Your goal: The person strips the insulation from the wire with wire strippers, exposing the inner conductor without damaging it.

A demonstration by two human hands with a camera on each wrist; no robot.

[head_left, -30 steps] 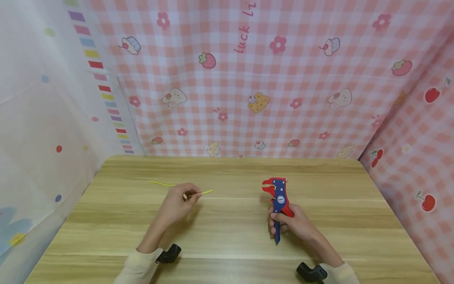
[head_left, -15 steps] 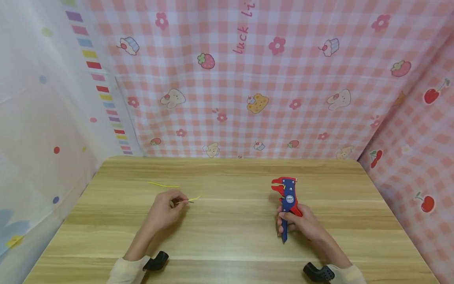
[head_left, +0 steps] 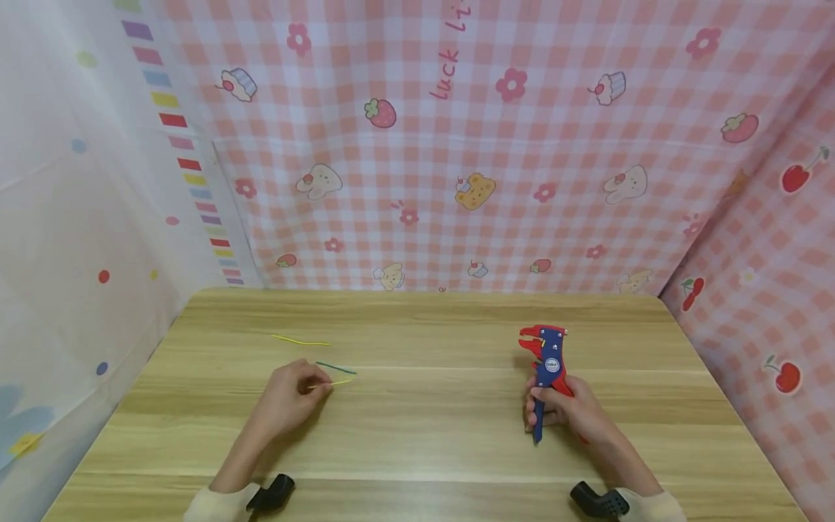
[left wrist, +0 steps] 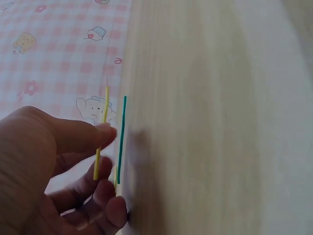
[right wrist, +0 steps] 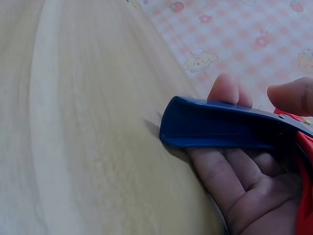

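My left hand [head_left: 290, 395] pinches a short yellow wire [head_left: 342, 382] between thumb and index finger, above the table's left half. In the left wrist view that yellow wire [left wrist: 106, 105] has a thin, paler tip at its upper end. A dark green wire [head_left: 335, 367] lies on the table just beyond the fingertips. Farther back rests a second yellow wire [head_left: 300, 340]. On the right, my right hand [head_left: 574, 409] holds a red and blue wire stripper [head_left: 551, 359] by its handles, with its head pointing away and its jaws apart. Its blue handle [right wrist: 215, 125] crosses the fingers in the right wrist view.
The wooden table [head_left: 424, 435] stretches between and in front of both hands. A pink checked cloth [head_left: 417, 145] hangs behind its far edge, and further cloths hang at both sides. Black wrist cameras [head_left: 596, 500] sit at the cuffs.
My left hand has drawn back and to the left with the yellow wire, and the green wire has come into view on the table. My right hand has moved right with the wire stripper.
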